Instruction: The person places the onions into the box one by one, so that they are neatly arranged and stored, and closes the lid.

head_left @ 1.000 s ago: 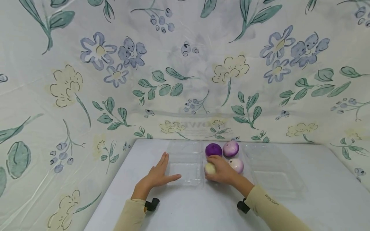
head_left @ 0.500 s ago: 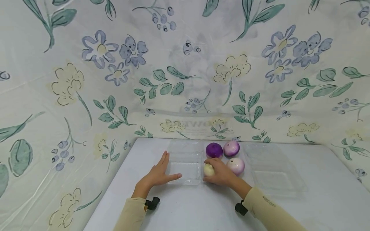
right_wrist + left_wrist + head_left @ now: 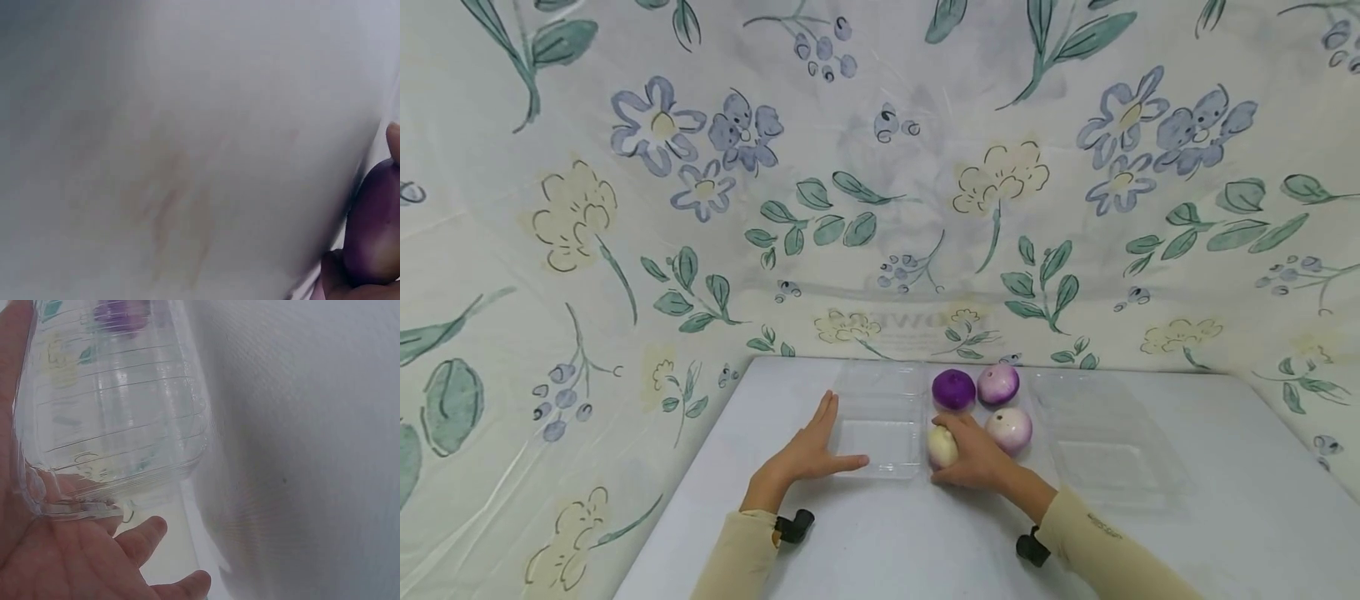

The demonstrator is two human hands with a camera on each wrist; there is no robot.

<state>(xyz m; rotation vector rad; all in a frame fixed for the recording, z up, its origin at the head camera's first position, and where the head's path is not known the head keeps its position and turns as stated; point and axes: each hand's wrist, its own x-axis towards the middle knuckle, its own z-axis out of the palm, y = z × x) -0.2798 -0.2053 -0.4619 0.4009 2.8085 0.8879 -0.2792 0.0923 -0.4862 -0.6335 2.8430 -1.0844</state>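
Observation:
My left hand (image 3: pixel 805 450) rests against the left side of a clear plastic clamshell container (image 3: pixel 880 446), fingers straight and thumb spread along its front. In the left wrist view, the ribbed container (image 3: pixel 119 412) lies against the palm. My right hand (image 3: pixel 977 460) grips a pale onion (image 3: pixel 942 447) just right of that container, thumb and fingers around it. The right wrist view catches only part of this onion (image 3: pixel 375 231), purplish there, at the right edge. Behind the right hand sit a dark purple onion (image 3: pixel 953 389) and two pinkish-white onions, one farther back (image 3: pixel 997 385) and one nearer (image 3: pixel 1009 430).
A second clear plastic container (image 3: pixel 1112 467) lies to the right of the onions on the white table (image 3: pixel 880 542). Floral fabric (image 3: pixel 880 208) hangs behind the table's back edge and along the left side.
My right hand has shifted slightly toward the front with the onion in its grip, uncovering more of the nearer pinkish-white onion. My left hand stays at the container.

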